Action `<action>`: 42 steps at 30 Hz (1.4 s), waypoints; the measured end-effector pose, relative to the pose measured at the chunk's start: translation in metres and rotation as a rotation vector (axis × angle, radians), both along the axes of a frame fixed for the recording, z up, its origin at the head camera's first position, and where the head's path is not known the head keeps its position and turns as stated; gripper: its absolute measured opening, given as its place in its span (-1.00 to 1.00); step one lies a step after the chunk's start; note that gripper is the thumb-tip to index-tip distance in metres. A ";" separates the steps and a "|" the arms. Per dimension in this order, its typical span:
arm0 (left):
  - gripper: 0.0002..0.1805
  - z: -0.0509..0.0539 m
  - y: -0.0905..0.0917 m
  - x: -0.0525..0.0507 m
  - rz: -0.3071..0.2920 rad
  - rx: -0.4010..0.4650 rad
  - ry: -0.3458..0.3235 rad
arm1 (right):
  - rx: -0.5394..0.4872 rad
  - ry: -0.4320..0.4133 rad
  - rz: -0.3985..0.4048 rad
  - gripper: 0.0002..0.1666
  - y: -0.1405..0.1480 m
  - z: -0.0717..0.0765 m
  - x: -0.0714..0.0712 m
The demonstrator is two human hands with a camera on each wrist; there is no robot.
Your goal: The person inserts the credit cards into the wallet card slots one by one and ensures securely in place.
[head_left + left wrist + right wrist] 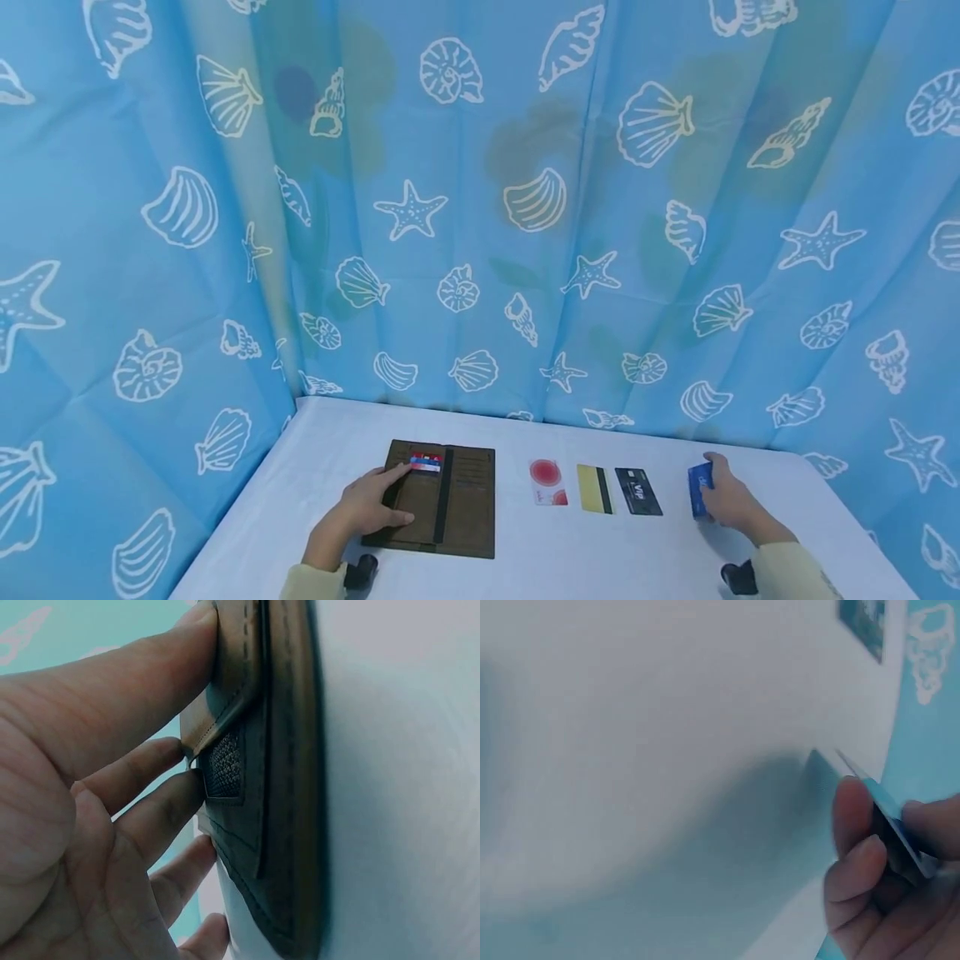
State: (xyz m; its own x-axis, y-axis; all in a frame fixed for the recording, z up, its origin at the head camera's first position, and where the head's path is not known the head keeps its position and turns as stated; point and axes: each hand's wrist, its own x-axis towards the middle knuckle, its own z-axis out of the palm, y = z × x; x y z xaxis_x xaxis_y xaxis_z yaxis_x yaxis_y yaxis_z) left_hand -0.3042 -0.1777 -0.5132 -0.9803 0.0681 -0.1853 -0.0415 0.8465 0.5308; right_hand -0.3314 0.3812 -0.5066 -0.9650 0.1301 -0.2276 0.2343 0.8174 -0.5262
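A brown wallet (468, 521) lies unfolded on the white table, with a dark strap down its middle. Red and blue cards (426, 463) show in an upper slot on its left half. My left hand (369, 502) rests on that half, fingers spread and thumb lower down. In the left wrist view, thumb and fingertips touch the wallet (277, 787) near its edge. On the far right, my right hand (731, 498) pinches a blue card (701, 483) between thumb and fingers. The right wrist view catches this card (885, 796) tilted and nearly edge-on.
Between the hands lie a white card with a red circle (546, 473), a gold card with a dark stripe (592, 489) and a black VIP card (637, 492). Behind the table hangs a blue shell-print curtain (480, 233), which also runs along the left side.
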 end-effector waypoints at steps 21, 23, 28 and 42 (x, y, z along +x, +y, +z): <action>-0.13 0.002 -0.001 0.001 -0.018 0.002 0.017 | -0.088 0.167 0.011 0.03 -0.079 0.020 -0.022; -0.13 0.003 -0.001 0.001 -0.014 0.004 0.012 | -0.110 0.179 0.011 0.02 -0.087 0.023 -0.024; -0.13 0.005 -0.001 0.002 -0.014 0.002 0.007 | -0.204 0.226 0.005 0.00 -0.102 0.027 -0.028; -0.13 0.004 -0.001 0.001 -0.016 0.004 0.011 | -0.245 0.247 0.028 -0.21 -0.136 0.026 -0.035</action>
State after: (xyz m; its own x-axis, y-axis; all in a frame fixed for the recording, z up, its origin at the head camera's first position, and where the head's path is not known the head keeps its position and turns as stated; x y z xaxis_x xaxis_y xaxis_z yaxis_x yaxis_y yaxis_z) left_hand -0.3036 -0.1784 -0.5093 -0.9811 0.0846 -0.1738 -0.0219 0.8447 0.5348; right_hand -0.3664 0.2448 -0.4804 -0.9973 0.0732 -0.0082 0.0548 0.6638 -0.7459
